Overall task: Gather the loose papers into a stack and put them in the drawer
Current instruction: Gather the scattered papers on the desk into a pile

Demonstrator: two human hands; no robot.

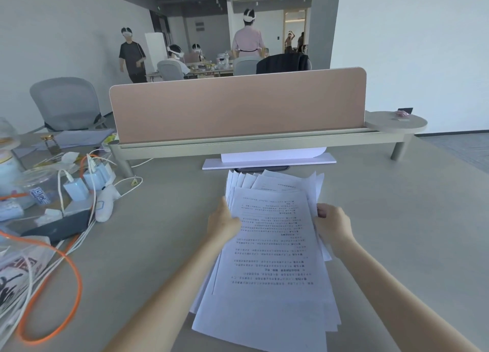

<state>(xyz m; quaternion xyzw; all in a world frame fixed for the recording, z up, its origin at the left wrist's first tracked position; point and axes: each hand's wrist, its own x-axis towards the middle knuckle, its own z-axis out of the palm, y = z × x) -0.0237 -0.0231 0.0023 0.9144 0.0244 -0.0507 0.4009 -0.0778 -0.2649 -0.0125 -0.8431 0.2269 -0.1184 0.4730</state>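
Note:
A loose, uneven stack of printed white papers (270, 251) lies on the grey desk (158, 245) in front of me, its sheets fanned out at the far end. My left hand (223, 223) grips the stack's left edge. My right hand (332, 226) grips its right edge, fingers curled around the sheets. No drawer is in view.
A pink divider screen (238, 105) on a low shelf crosses the desk's far side, with a white board (268, 162) under it. Chargers, white cables, an orange cord (74, 272) and plastic bags clutter the left. Several people and chairs are in the background.

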